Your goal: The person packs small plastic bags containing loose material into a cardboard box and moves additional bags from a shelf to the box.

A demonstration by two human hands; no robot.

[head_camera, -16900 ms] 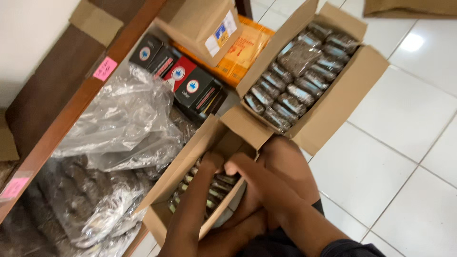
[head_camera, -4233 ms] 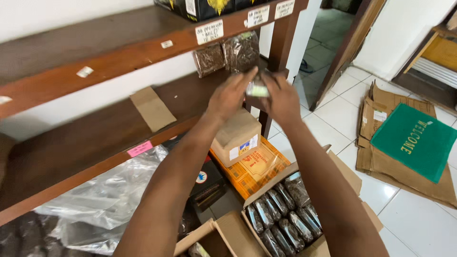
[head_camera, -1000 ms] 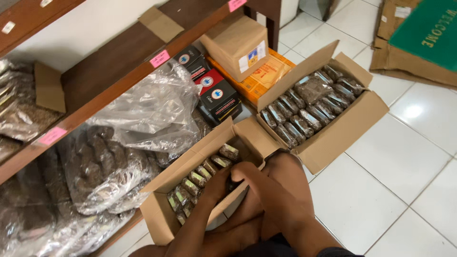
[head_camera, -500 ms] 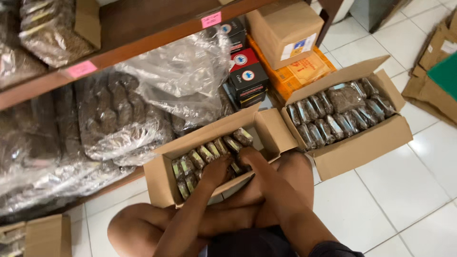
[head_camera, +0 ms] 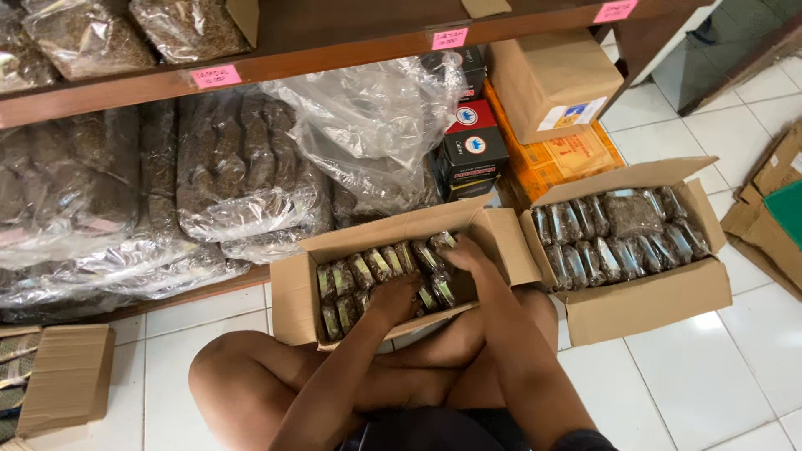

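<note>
Cardboard box (head_camera: 294,288) on my lap: both hands, left (head_camera: 397,296) and right (head_camera: 468,255), on packets (head_camera: 368,269); grip unclear.

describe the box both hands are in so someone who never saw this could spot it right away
Below the wooden shelf stand two open cardboard boxes on the white tiled floor. It is the nearer box, against the person's crossed legs, with the left hand and right hand inside. Its small packets leave a gap; the box beside it is full and untouched.

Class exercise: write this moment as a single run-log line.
left hand in near carton on small packets | right hand on packets at its right end | second carton open, full | grip unclear
</note>
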